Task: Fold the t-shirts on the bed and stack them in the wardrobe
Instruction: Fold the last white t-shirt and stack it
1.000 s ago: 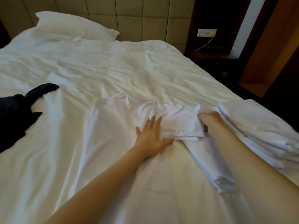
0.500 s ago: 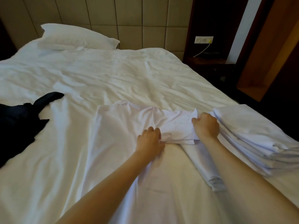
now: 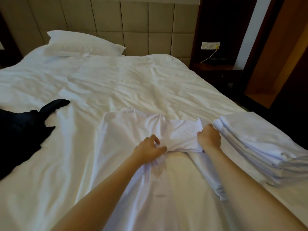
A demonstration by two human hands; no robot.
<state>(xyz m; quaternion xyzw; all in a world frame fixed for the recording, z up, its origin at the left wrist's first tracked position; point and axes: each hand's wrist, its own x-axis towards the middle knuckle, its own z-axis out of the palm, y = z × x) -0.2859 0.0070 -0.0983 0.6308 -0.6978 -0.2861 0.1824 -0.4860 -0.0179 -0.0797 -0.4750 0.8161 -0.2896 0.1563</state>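
Left fingers: I've got the fingers (image 3: 156,140) of the left hand (image 3: 149,150) curled in, thumb closing against them, and they're pinching a bunch of cloth from the white t-shirt (image 3: 123,132).
Right fingers: over on the right hand (image 3: 209,139) the fingers (image 3: 202,132) are balled tight round the right edge of the folded-over part of that same shirt, knuckles up towards me.
Between the hands: there's the doubled panel of shirt, stretched flat from one grip to the other, creases fanning out from the left pinch.
Shirt: it's lying spread on the bed (image 3: 116,84), near the foot, neckline away from me, one long side running back under my left forearm. A narrow folded strip trails down beside my right forearm.
Stack: just beside the right hand I see a stack of folded white t-shirts (image 3: 260,140), edges roughly lined up, sitting at the right edge of the bed. I can't tell how many are in it.
Left side: a black garment (image 3: 20,130) lies crumpled, well apart from the shirt, one sleeve poking out towards the middle.
Far end: a white pillow (image 3: 83,44) leans against the padded headboard (image 3: 133,22).
Right of the bed: a dark nightstand (image 3: 216,68) stands below a wall socket (image 3: 210,45) with a yellow cable (image 3: 209,56) hanging from it.
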